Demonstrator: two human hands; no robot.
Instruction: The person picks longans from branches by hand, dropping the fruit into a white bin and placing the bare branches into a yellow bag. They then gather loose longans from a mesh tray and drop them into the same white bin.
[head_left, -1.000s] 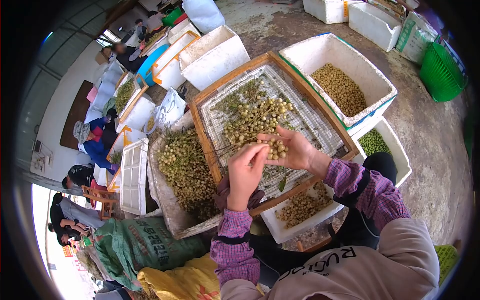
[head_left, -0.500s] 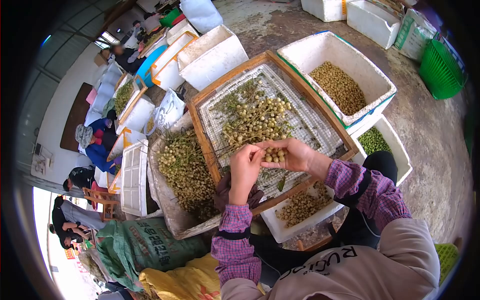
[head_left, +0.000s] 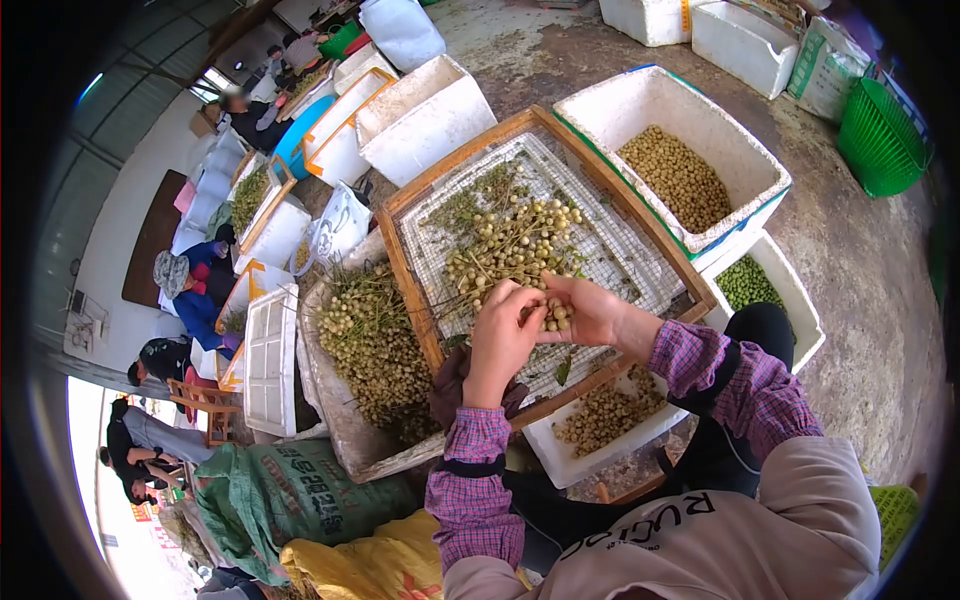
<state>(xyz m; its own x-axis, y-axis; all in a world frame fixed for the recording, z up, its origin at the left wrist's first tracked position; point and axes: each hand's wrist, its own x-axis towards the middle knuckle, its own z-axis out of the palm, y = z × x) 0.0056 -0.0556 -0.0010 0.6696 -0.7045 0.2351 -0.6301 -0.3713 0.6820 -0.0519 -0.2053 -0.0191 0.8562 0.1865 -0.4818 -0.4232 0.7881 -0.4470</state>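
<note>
My right hand [head_left: 592, 310] is cupped around several small round yellowish fruits [head_left: 556, 318]. The fingers of my left hand [head_left: 503, 335] are bent and pressed together against the edge of that handful; what they pinch is hidden. Both hands are over the near part of a wood-framed mesh screen [head_left: 640, 235]. On the mesh, just beyond my fingers, lies a heap of the same fruits on thin stems [head_left: 510, 240], with green leafy bits. A dark cloth [head_left: 450, 385] hangs beside my left wrist.
Left of the screen, a foam box holds stemmed fruit bunches [head_left: 365, 345]. Loose fruits fill part of a white foam box [head_left: 740, 155] at right and a white tray [head_left: 550, 445] below. Green fruits [head_left: 745, 282] sit in another box. Sacks [head_left: 300, 495] lie lower left; people [head_left: 190, 290] work beyond.
My left hand has shifted slightly right, its fingertips now in toward my right palm. My right fingers have curled more around the fruits, and fewer of them show.
</note>
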